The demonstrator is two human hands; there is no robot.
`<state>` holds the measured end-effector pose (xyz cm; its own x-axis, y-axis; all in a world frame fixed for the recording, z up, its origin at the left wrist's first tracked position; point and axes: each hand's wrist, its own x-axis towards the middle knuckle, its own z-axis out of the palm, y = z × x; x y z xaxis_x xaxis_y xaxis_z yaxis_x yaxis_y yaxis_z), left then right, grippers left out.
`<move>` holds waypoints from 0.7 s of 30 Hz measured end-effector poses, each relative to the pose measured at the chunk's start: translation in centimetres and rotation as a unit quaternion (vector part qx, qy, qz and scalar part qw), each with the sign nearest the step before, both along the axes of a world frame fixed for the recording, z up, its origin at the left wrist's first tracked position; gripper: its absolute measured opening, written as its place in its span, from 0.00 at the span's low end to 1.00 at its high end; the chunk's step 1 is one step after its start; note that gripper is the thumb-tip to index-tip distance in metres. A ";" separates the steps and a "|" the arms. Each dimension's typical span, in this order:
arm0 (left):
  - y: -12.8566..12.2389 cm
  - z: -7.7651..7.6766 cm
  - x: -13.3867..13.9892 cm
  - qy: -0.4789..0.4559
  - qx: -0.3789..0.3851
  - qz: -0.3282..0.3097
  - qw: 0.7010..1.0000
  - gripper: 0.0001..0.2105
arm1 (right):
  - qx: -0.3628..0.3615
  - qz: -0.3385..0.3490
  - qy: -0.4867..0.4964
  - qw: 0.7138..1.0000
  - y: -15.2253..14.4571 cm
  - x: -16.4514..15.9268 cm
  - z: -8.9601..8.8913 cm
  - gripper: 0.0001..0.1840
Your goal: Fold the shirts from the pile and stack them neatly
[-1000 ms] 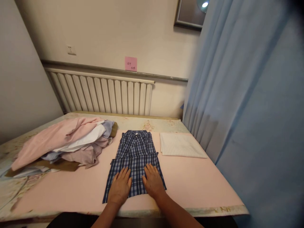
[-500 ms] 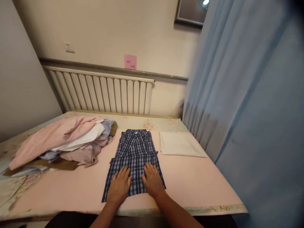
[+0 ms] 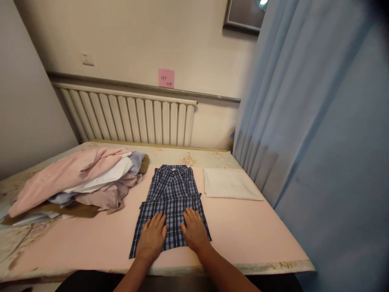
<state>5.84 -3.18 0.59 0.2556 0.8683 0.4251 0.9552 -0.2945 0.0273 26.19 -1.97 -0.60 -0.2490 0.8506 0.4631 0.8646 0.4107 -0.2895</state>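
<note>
A blue checked shirt (image 3: 172, 184) lies partly folded on the pink cloth (image 3: 243, 235), its collar toward the wall. One layer is folded across its middle. My left hand (image 3: 152, 235) rests flat on the lower left part of the shirt, fingers stretched toward the collar. On the lower right part lies my right hand (image 3: 194, 231), likewise flat with its fingers out. Neither hand grips the fabric; the cloth beneath the palms is hidden. To the right of the shirt is a folded white striped cloth (image 3: 232, 184).
A loose heap of clothes (image 3: 73, 174) in pink, white, mauve and brown lies at the left. Behind the bed is a white radiator (image 3: 130, 115), with a pink note (image 3: 166, 78) above it. A blue curtain (image 3: 298, 121) hangs along the right side.
Both hands stay flat on the shirt in the same places. The whole view has shifted very slightly; nothing else has visibly moved.
</note>
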 end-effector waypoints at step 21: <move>0.2 -0.5 -0.2 0.005 0.004 -0.004 1.000 0.21 | -0.001 -0.005 0.005 1.000 0.0 0.0 0.1 0.23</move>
<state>5.65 -2.97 0.11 0.2679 0.8622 0.4298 0.9528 -0.3032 0.0143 26.17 -1.95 -0.51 -0.2363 0.8536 0.4642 0.8658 0.4018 -0.2981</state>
